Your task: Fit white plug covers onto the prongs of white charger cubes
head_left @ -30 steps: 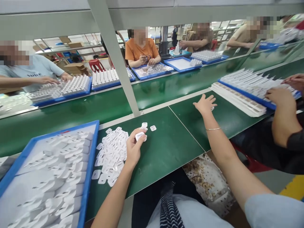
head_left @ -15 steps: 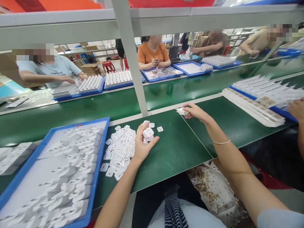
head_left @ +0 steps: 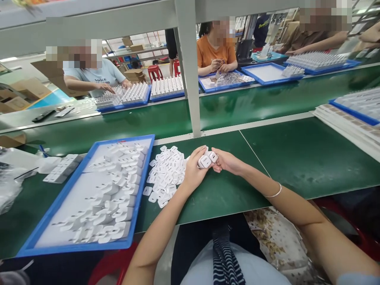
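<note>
Over the green bench my two hands are brought close together. My left hand (head_left: pixel 193 169) curls round a white plug charger (head_left: pixel 203 161), its rounded-square face with a small slot turned up. Right beside it, the fingers of my right hand (head_left: pixel 228 161) are closed on a second white charger (head_left: pixel 213 156). Whether the two chargers touch is hard to make out. A heap of flat white slotted covers (head_left: pixel 166 170) lies just left of my left hand. Farther left, a blue-rimmed tray (head_left: pixel 134 213) carries rows of white chargers with their prongs showing.
A grey upright post (head_left: pixel 192 79) stands beyond my hands. White blocks (head_left: pixel 63 169) and clear plastic bags (head_left: pixel 10 178) lie at far left. Co-workers sit across the green belt (head_left: pixel 142 124) with blue trays of parts. Another tray (head_left: pixel 356 113) is at the right.
My right hand has come in from the right to meet my left hand, bringing a white charger. The view has turned somewhat to the left.
</note>
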The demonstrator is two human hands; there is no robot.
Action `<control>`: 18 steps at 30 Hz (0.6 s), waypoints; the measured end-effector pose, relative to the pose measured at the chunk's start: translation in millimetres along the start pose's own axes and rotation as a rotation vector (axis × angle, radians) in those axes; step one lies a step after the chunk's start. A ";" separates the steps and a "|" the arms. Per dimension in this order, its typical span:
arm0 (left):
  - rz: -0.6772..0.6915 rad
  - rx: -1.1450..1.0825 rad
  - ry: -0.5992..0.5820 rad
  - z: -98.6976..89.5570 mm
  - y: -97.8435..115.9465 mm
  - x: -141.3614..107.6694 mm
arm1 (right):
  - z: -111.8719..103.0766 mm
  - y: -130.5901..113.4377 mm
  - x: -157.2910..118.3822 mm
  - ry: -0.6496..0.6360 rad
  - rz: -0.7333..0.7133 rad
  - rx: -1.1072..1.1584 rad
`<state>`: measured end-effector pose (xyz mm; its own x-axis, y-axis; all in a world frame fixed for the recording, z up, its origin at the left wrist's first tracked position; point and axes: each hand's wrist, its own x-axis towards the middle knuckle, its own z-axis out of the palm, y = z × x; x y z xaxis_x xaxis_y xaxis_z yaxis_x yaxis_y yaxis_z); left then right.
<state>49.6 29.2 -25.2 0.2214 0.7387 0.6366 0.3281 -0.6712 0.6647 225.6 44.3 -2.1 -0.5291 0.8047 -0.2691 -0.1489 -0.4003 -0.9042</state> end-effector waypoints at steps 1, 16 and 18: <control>-0.006 -0.008 -0.013 0.4 0.0 -0.1 | 0.2 0.1 -1.1 -0.006 -0.005 0.021; 0.093 0.059 -0.014 -8.4 -2.1 5.2 | -12.3 1.3 -11.4 0.221 -0.376 -0.471; 0.080 0.042 -0.044 -8.2 -4.3 5.2 | -12.1 2.0 -12.2 0.211 -0.440 -0.537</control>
<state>41.8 35.4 -21.5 0.2883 0.6857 0.6684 0.3456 -0.7255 0.5952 241.9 39.0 -4.6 -0.3339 0.9310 0.1475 0.1485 0.2065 -0.9671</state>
